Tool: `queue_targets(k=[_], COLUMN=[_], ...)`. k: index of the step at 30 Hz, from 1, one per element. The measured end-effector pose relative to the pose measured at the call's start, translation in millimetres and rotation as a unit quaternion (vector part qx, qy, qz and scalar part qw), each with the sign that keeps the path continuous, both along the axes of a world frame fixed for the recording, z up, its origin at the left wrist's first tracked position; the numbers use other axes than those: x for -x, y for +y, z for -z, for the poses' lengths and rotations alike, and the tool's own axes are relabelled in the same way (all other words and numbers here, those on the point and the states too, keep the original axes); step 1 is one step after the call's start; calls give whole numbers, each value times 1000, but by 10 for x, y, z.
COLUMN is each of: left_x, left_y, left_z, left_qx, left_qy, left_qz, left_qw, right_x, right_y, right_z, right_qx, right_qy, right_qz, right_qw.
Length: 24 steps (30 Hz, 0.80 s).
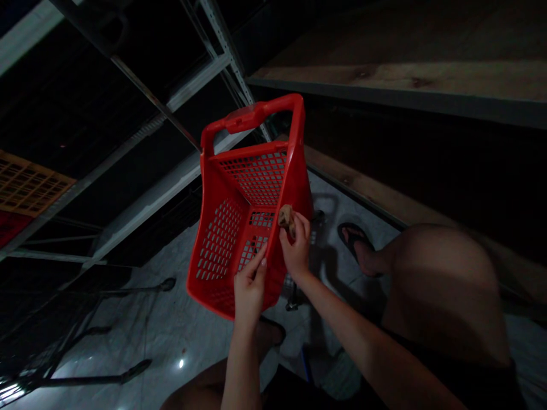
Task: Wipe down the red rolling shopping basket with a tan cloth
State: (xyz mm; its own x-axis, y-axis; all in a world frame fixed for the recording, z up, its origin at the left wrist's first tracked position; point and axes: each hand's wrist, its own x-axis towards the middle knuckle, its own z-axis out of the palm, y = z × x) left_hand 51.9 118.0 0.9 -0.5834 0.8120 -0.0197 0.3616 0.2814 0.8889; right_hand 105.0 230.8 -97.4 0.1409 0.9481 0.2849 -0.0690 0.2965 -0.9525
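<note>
Just red basket (299, 182), brown cloth (285, 216) (crumpled)

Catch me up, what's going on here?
A person has a red basket with a handle in front of them in dim light. The right hand holds what looks like a crumpled brown rag at the basket's side. The left hand is at the basket's near end, fingers extended; whether it grips the rim is hard to tell. A wooden shelf stands beyond, to the right.
</note>
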Motion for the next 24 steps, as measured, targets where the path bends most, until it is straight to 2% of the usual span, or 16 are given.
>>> queue_targets(k=[3, 5, 7, 11, 13, 16, 19, 21, 23, 24], left_x=[53, 95, 141, 224, 238, 213, 179, 177, 192, 204], left_y=[-72, -151, -256, -484, -554, -570, -528, -508, -505, -509], left_z=[-7, -5, 8, 65, 84, 61, 13, 6, 23, 37], left_qx=[10, 20, 24, 36, 39, 40, 53, 55, 50, 47], left_qy=[-1, 8, 23, 43, 50, 56, 53, 55, 62, 66], left_qz=[-5, -10, -13, -26, -32, -20, -3, -3, -7, -9], left_qw=[1000, 1000, 999, 998, 997, 997, 997, 997, 997, 997], right_x=[22, 25, 14, -6, -3, -25, -131, -231, -304, -318], right_y=[-212, -175, -8, 529, 772, 940, 845, 744, 731, 779], right_z=[-40, -102, -207, -470, -511, -322, 65, 257, 265, 183], right_qx=[30, 11, -28, -110, -141, -133, -65, -29, -17, -19], right_qy=[12, 18, 19, 17, 11, -18, -47, -57, -59, -58], right_qz=[3, 3, 18, 80, 85, 70, 51, 42, 45, 50], right_qw=[999, 1000, 999, 991, 986, 989, 995, 997, 997, 997])
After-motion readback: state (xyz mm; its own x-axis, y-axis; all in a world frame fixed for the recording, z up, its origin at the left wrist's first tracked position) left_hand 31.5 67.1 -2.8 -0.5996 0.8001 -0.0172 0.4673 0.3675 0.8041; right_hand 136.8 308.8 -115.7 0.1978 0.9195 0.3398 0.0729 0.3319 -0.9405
